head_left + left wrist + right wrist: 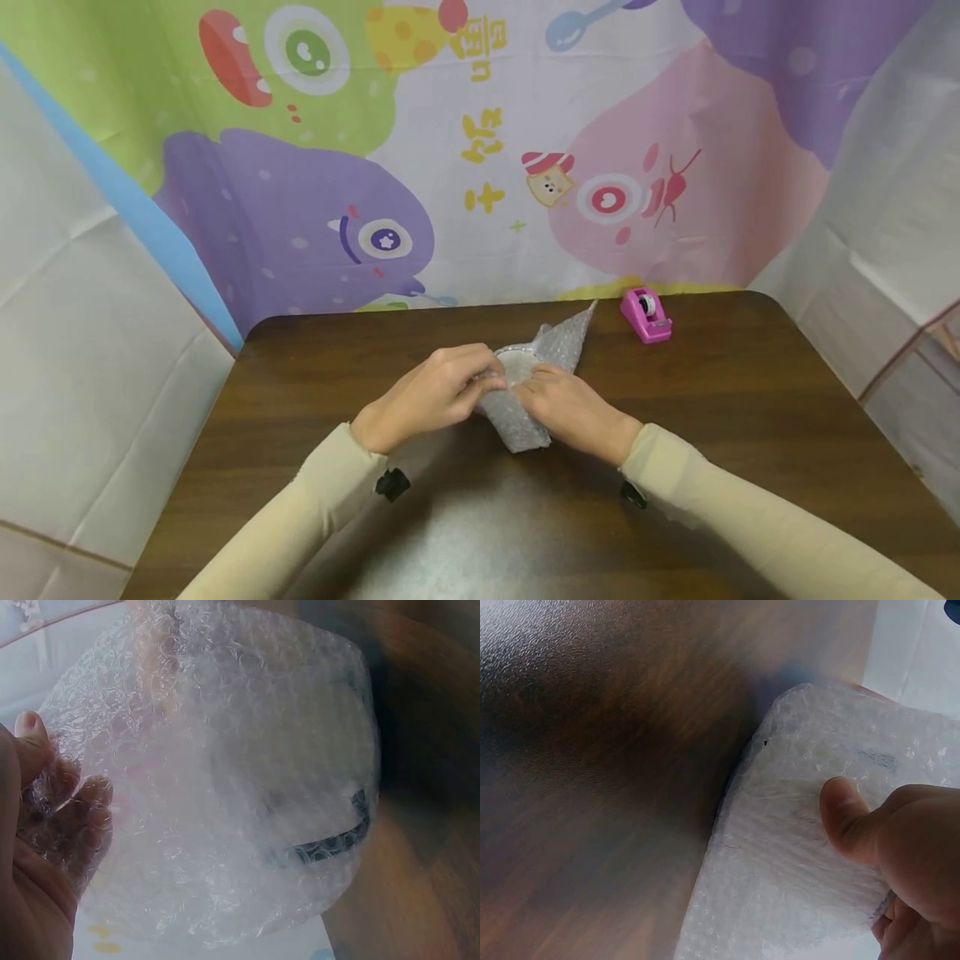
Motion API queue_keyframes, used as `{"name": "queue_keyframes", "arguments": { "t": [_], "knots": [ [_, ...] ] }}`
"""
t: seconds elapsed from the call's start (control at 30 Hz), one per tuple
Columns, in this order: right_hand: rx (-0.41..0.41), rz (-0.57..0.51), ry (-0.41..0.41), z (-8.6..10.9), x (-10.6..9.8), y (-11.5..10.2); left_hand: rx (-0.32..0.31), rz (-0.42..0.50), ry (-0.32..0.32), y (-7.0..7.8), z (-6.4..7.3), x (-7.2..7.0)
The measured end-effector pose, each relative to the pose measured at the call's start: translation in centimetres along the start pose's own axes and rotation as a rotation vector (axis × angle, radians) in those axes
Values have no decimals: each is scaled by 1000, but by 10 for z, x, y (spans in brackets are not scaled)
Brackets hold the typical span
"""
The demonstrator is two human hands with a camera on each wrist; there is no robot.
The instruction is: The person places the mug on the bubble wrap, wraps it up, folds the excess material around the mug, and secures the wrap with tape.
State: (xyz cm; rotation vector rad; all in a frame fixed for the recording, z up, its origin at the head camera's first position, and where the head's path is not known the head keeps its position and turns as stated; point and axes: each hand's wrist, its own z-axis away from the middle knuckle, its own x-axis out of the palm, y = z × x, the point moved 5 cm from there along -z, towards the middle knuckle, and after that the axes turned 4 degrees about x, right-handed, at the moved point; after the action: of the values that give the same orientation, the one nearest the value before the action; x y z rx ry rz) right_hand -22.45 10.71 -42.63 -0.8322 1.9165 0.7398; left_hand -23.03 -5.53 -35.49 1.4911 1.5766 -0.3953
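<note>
A sheet of bubble wrap (517,421) is folded around a pale item with a rounded rim (517,364), its kind not clear. A loose corner of the wrap sticks up at the back right. My left hand (442,387) pinches the wrap's left edge between thumb and fingers; some fingertips show through the plastic in the left wrist view. From the other side my right hand (567,408) grips the wrapped item, its thumb (845,817) lying on the plastic. A dark curved band (330,844) shows blurred through the layers.
A pink tape dispenser (647,317) with a roll in it stands near the back right edge of the dark wooden table (300,375). Behind the table hangs a cloth printed with cartoon monsters (480,250). Pale panels (67,292) rise at both sides.
</note>
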Motion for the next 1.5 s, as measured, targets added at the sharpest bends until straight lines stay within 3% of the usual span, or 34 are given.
{"name": "queue_keyframes", "arguments": {
  "t": [0.37,0.47,0.67,0.8,0.93,1.3,1.5],
  "knots": [
    [16,23,-51,1,0,0,-7,-39,49,-6,-7,4],
    [11,14,-38,0,1,0,26,-146,85,-4,-9,3],
    [-16,21,-7,0,2,1,101,-485,205,6,-7,-3],
    [-28,34,3,1,1,2,112,-580,262,14,-3,-3],
    [-14,62,-21,1,1,1,85,-546,276,17,3,-1],
    [3,6,-31,1,2,0,-110,-216,249,16,16,9],
    [3,8,-33,0,1,0,-217,-106,259,14,25,16]
  ]
}}
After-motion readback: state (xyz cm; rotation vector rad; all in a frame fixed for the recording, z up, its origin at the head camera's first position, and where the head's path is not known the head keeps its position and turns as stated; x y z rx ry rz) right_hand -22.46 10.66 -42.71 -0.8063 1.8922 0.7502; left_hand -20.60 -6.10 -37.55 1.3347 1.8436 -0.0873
